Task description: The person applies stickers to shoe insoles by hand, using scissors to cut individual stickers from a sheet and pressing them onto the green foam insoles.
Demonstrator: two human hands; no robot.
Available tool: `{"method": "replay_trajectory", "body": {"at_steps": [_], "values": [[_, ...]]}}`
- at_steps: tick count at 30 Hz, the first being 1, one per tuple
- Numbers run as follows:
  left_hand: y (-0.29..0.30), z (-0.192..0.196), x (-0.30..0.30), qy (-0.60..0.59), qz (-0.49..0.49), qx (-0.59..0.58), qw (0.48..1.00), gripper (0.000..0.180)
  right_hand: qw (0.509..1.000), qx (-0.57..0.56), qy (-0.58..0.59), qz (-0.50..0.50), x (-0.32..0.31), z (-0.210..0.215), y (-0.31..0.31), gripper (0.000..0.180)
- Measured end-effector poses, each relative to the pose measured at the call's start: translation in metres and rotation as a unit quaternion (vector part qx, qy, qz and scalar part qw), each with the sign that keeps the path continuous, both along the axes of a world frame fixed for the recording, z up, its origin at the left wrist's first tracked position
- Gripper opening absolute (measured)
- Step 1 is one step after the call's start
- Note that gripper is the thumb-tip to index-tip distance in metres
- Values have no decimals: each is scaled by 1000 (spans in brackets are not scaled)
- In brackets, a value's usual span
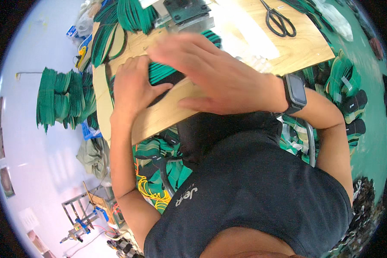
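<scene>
Head view: wooden table (305, 56), pale wall (51, 155); left hand (132, 86) spread by green pieces (161, 74), right hand (228, 81) wide.

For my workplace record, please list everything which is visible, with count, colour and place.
table: one, light wood, upper centre
green stack: one, green and black, table's near left
scissors: one pair, black, table's far right
machine: one, black and silver, table's far side
green bundles: several, green, table's far left
tall piles: several, green, beyond table's left edge
floor piles: several, green, right
plastic bag: one, white, upper right
cord: count unclear, yellow, below table
cloth: one, grey-green, left
background clutter: uncountable, mixed colours, around edges
smartwatch: one, dark, right wrist
T-shirt: one, dark, person's torso
left hand: one, bare, at green stack
right hand: one, bare, blurred, over table
</scene>
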State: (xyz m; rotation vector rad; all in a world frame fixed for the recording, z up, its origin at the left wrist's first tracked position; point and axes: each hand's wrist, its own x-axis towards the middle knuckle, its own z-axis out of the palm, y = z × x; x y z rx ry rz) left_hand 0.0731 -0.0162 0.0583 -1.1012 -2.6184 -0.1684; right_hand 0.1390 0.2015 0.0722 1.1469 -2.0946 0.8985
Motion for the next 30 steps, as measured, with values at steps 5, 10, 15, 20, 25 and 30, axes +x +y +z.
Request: {"method": "replay_trajectory", "body": {"at_steps": [5, 10, 15, 20, 25, 30], "values": [[-18, -3, 34, -26, -9, -2, 1000, 72, 942, 312, -117, -44, -47, -30, -22, 69], [-87, -13, 38, -100, 62, 76, 990, 72, 932, 312, -177, -53, -44, -40, -21, 54], [-82, -45, 48, -69, 38, 207, 975, 67, 970, 207, -121, -43, -36, -55, -61, 54], [-87, -46, 37, -133, -36, 441, 887, 77, 962, 206, -178, -29, -13, -42, -42, 59], [-116, -28, 27, -51, 49, 418, 906, 34, 958, 131, -197, -164, 41, -1, 64, 63], [-155, -33, 7, -39, 211, 436, 874, 26, 892, -113, -234, -369, 30, 1, 197, 65]]}}
